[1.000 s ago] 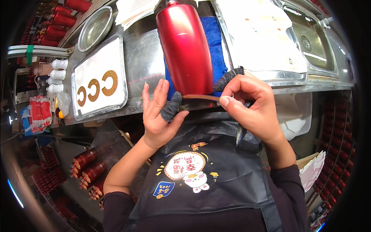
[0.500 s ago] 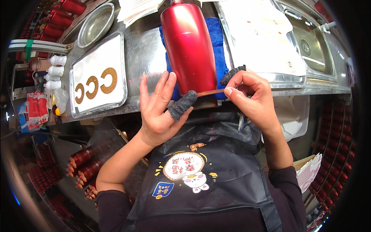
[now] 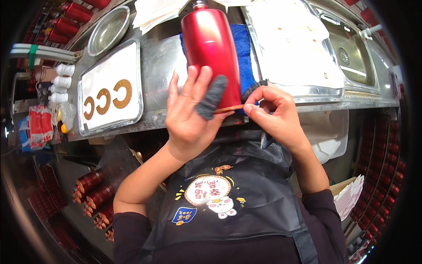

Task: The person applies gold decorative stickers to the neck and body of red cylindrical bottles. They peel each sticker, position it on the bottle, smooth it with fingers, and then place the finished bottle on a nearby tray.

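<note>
A large glossy red metallic bottle (image 3: 210, 48) lies on a blue towel (image 3: 241, 44), its base toward me. A thin gold-brown strip (image 3: 228, 109) runs along the edge of that base. My left hand (image 3: 190, 112) rests against the bottle's lower left side with its fingers stretched out; a dark grey knitted cot (image 3: 212, 97) covers its index finger. At the strip's right end, my right hand (image 3: 273, 112) pinches it between thumb and index finger. Another right finger wears a dark cot too. A slim pointed tool (image 3: 264, 141) sticks out below the right palm; its upper part is hidden.
Left of the bottle lies a metal tray (image 3: 140, 88) with gold C-shaped pieces on white backing, a metal bowl (image 3: 110, 31) behind it. To the right are a sheet-covered tray (image 3: 303, 48) and a sink (image 3: 345, 55). Red bottles (image 3: 92, 180) stand below the counter.
Both hands have moved forward and inward to the bottle. The strip, stretched in front of the base before, now lies against its edge. The left hand now overlaps the bottle's side.
</note>
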Demonstrator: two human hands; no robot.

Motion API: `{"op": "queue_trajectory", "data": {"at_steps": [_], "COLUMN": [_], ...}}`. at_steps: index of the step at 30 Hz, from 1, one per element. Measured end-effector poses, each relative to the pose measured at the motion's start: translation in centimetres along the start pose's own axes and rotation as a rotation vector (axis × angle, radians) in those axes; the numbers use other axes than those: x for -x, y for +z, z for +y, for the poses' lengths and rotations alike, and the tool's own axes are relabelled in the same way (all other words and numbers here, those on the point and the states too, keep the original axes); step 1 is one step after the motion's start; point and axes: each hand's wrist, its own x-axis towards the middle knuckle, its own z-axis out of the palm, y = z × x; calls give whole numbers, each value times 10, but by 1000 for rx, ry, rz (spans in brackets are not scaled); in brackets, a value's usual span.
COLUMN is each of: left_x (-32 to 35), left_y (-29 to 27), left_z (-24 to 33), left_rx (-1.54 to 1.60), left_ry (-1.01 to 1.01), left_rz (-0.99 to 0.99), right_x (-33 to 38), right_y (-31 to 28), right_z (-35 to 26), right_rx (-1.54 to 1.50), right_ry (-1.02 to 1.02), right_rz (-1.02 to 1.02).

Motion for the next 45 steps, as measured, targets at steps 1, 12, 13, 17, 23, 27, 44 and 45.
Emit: {"op": "queue_trajectory", "data": {"at_steps": [1,12,13,17,23,27,44,45], "left_x": [3,56,56,49,37,26,28,35], "left_y": [2,-16,-15,-17,-23,-23,-5,-9], "left_z": [-2,-16,-16,-14,-8,-7,-12,-14], "left_rx": [86,92,86,65,7,-5,154,139], "left_ry": [-82,-76,-82,-56,-2,68,-157,-118], "left_rz": [33,-96,-106,-110,-147,-139,3,-1], "right_x": [2,14,14,9,3,2,-1,0], "right_y": [-1,-8,-9,-12,-11,-11,0,-1], "right_z": [-2,-25,-24,-17,-11,-9,-10,-12], "right_rx": [-1,104,122,102,43,29,-53,-60], "right_ry": [0,-101,-117,-85,-61,-54,29,30], "right_rz": [2,25,25,36,35,27,-47,-46]}}
